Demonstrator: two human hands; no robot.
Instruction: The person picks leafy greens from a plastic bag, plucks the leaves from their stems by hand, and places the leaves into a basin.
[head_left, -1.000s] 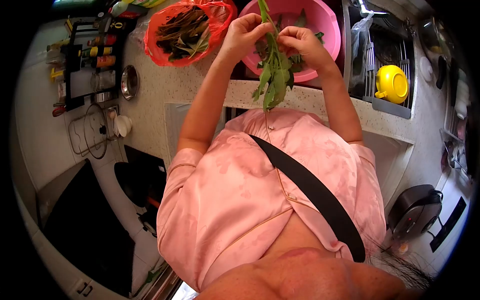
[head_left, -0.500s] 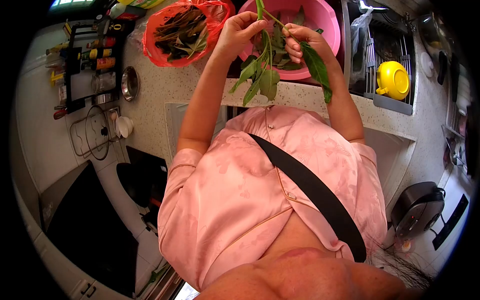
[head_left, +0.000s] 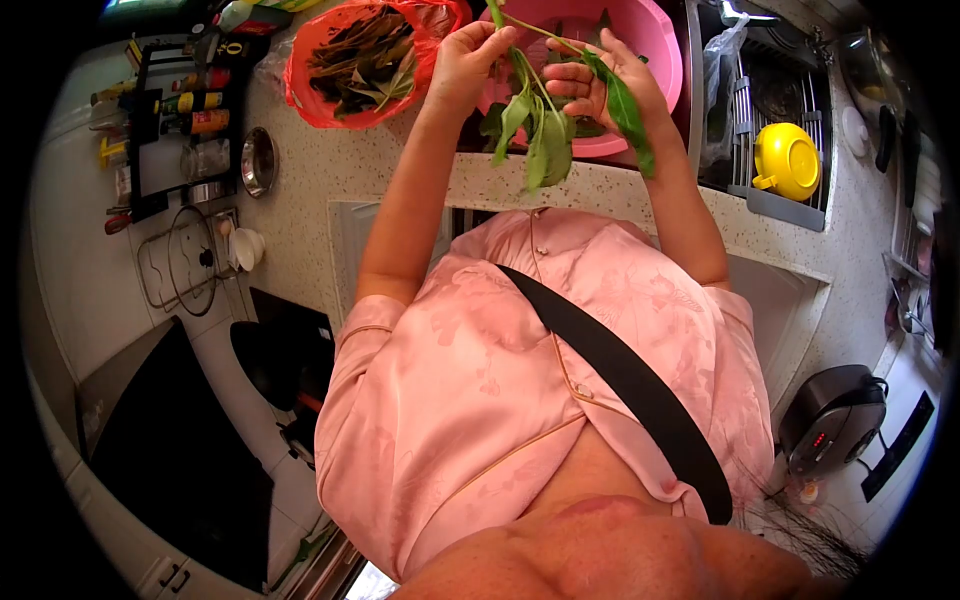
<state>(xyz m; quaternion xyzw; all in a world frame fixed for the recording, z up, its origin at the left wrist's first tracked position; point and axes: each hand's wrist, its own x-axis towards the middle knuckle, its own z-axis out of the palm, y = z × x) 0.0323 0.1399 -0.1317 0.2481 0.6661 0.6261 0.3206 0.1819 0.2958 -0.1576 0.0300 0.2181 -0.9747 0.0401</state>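
Note:
At the top middle, my left hand [head_left: 466, 68] pinches the green stem of a leafy sprig [head_left: 548, 148], whose leaves hang down in front of a pink basin [head_left: 665, 60]. My right hand [head_left: 612, 85] is to the right of it, fingers apart and palm turned up. A side stem with one long dark leaf [head_left: 622, 108] crosses this hand and seems to rest against it. Loose green leaves lie in the basin behind, partly hidden by my hands. Left of my left hand, a red plastic bag [head_left: 300, 85] holds dark stems and leaves [head_left: 360, 65].
A yellow cup [head_left: 786, 162] lies on the rack over the sink at right. A metal bowl [head_left: 259, 165] sits on the speckled counter [head_left: 290, 215] at left, near a rack of bottles [head_left: 200, 102]. A dark rice cooker [head_left: 835, 420] stands at lower right.
My left hand and the sprig have shifted slightly left. My right hand has loosened from its pinch on the side stem, its fingers now spread.

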